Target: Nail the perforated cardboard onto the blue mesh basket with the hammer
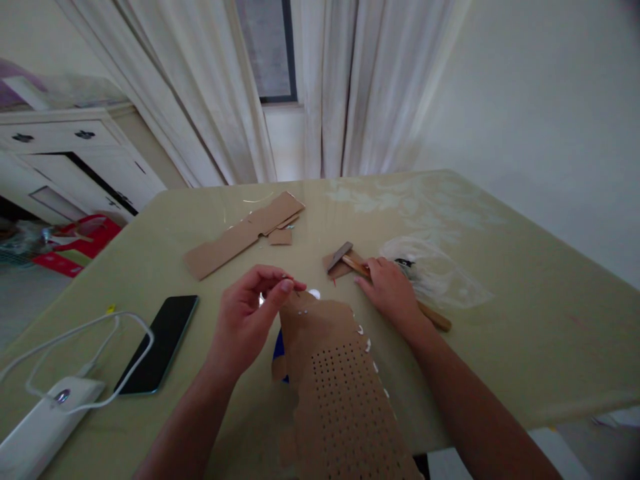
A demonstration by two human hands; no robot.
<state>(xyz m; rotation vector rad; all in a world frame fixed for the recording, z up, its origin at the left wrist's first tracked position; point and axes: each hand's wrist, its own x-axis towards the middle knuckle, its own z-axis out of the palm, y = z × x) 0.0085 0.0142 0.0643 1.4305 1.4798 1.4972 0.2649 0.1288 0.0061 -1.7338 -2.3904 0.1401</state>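
Observation:
My left hand (253, 313) pinches something very small between thumb and forefinger, just above the far end of a brown cardboard sheet (335, 387) punched with many holes. What the fingers hold is too small to make out. My right hand (387, 288) lies on the wooden handle of a small hammer (350, 257), whose metal head rests on a scrap of cardboard. The handle's end sticks out behind my wrist.
A long cardboard strip (240, 237) with small offcuts lies further back. A black phone (160, 341) and a white power bank (43, 420) with a looped cable sit at the left. A clear plastic bag (435, 273) lies right of the hammer. The table's (525, 320) edges are near.

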